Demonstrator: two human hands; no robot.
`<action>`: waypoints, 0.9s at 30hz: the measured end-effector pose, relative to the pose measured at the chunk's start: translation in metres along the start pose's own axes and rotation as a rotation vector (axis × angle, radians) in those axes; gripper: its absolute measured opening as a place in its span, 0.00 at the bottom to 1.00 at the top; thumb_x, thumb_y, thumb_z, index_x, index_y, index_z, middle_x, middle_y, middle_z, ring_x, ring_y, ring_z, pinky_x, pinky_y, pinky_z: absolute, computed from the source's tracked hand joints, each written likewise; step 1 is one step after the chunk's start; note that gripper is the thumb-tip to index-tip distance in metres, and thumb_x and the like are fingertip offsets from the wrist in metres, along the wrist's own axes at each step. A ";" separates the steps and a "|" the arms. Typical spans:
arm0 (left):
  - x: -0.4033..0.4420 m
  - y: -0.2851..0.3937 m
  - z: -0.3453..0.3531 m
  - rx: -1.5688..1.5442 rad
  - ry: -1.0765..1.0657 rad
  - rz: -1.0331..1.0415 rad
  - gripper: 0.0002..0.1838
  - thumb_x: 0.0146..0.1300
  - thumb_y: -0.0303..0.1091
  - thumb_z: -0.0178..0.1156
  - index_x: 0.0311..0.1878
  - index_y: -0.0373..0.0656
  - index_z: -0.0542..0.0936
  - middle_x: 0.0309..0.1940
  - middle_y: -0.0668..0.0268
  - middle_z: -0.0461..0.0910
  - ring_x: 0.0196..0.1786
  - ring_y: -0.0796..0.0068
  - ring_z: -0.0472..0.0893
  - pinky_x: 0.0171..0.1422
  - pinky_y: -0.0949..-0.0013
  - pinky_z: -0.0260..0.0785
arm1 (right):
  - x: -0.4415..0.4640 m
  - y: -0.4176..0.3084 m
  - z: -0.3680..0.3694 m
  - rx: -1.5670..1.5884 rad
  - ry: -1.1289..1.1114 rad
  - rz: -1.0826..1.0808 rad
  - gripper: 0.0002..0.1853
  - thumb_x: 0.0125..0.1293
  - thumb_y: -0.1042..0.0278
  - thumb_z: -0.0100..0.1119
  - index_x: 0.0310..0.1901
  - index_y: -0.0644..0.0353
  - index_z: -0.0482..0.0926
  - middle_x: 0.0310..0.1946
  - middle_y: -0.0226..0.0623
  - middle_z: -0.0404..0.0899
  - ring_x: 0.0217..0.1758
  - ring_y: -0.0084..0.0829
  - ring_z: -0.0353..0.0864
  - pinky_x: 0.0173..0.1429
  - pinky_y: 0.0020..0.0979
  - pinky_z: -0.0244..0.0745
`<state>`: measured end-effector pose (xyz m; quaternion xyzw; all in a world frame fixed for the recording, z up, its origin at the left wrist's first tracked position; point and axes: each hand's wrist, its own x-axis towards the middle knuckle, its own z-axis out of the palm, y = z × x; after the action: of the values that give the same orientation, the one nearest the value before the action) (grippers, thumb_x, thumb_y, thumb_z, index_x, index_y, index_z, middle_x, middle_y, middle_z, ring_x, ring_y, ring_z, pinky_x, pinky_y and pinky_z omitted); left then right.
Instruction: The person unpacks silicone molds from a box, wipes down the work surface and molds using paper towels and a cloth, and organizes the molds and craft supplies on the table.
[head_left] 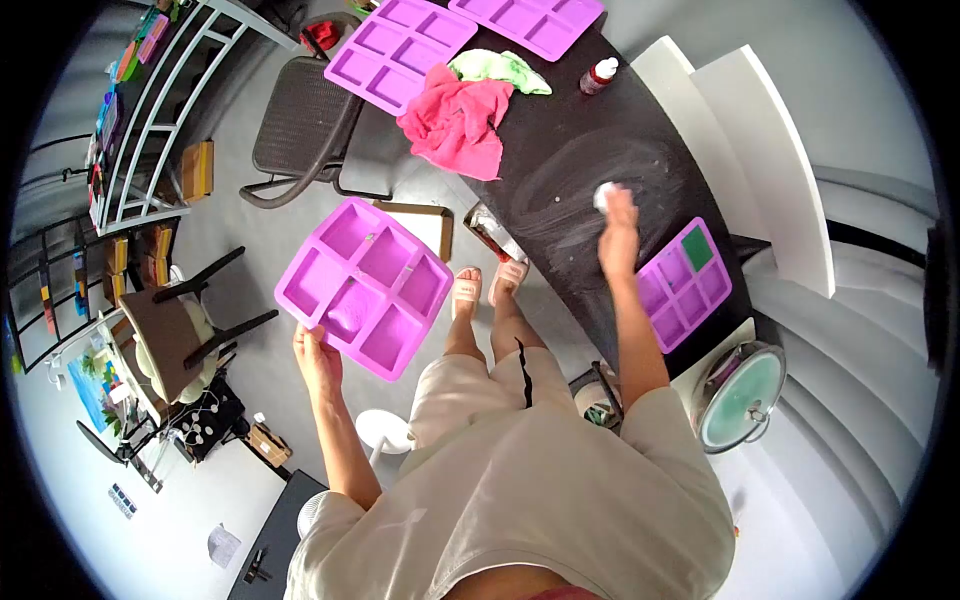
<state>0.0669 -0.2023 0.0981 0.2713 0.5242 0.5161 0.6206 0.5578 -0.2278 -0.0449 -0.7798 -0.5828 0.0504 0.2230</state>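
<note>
By the left hand, a purple six-cavity mold is gripped at its near edge, above the floor beside the tabletop. A small white wad is held at the fingertips of the blurred right hand, over the smeared black surface; contact cannot be told. Near that forearm, a second mold is seen, one cavity filled with green. Farther off, a pink cloth, green cloth and capped bottle are seen.
</note>
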 end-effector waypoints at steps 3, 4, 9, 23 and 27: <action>0.004 -0.004 -0.002 0.016 0.050 -0.007 0.09 0.63 0.26 0.51 0.44 0.37 0.77 0.34 0.70 0.79 0.33 0.82 0.79 0.40 0.78 0.74 | 0.012 0.015 0.009 0.045 0.177 0.241 0.24 0.60 0.87 0.42 0.59 0.65 0.71 0.63 0.51 0.66 0.69 0.49 0.60 0.72 0.39 0.54; 0.003 -0.002 0.006 0.052 0.096 -0.011 0.07 0.63 0.27 0.52 0.42 0.38 0.76 0.31 0.73 0.77 0.31 0.84 0.76 0.38 0.79 0.72 | 0.003 -0.002 0.021 0.394 0.182 0.298 0.21 0.63 0.83 0.44 0.59 0.66 0.70 0.62 0.50 0.67 0.69 0.48 0.61 0.72 0.39 0.54; 0.006 -0.007 -0.012 0.020 0.011 -0.030 0.11 0.64 0.24 0.50 0.46 0.37 0.78 0.37 0.67 0.82 0.36 0.79 0.81 0.42 0.75 0.76 | -0.083 -0.129 0.067 0.468 -0.221 -0.079 0.17 0.63 0.79 0.48 0.53 0.57 0.77 0.59 0.41 0.72 0.67 0.39 0.66 0.69 0.36 0.62; -0.007 -0.021 -0.051 0.089 0.084 -0.049 0.11 0.64 0.31 0.56 0.48 0.38 0.77 0.42 0.68 0.80 0.43 0.78 0.80 0.50 0.74 0.74 | -0.026 -0.152 0.142 0.608 -0.379 0.111 0.17 0.63 0.74 0.52 0.55 0.64 0.71 0.51 0.52 0.75 0.57 0.51 0.72 0.58 0.40 0.70; -0.013 -0.010 -0.018 0.096 0.244 -0.042 0.05 0.65 0.29 0.55 0.38 0.42 0.80 0.30 0.72 0.81 0.30 0.85 0.78 0.36 0.78 0.74 | 0.058 -0.206 0.080 0.418 -0.056 -0.180 0.26 0.58 0.63 0.61 0.59 0.58 0.69 0.58 0.48 0.68 0.63 0.53 0.64 0.61 0.49 0.64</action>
<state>0.0553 -0.2208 0.0887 0.2250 0.6256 0.5064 0.5492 0.3664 -0.1046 -0.0222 -0.6599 -0.6328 0.1713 0.3670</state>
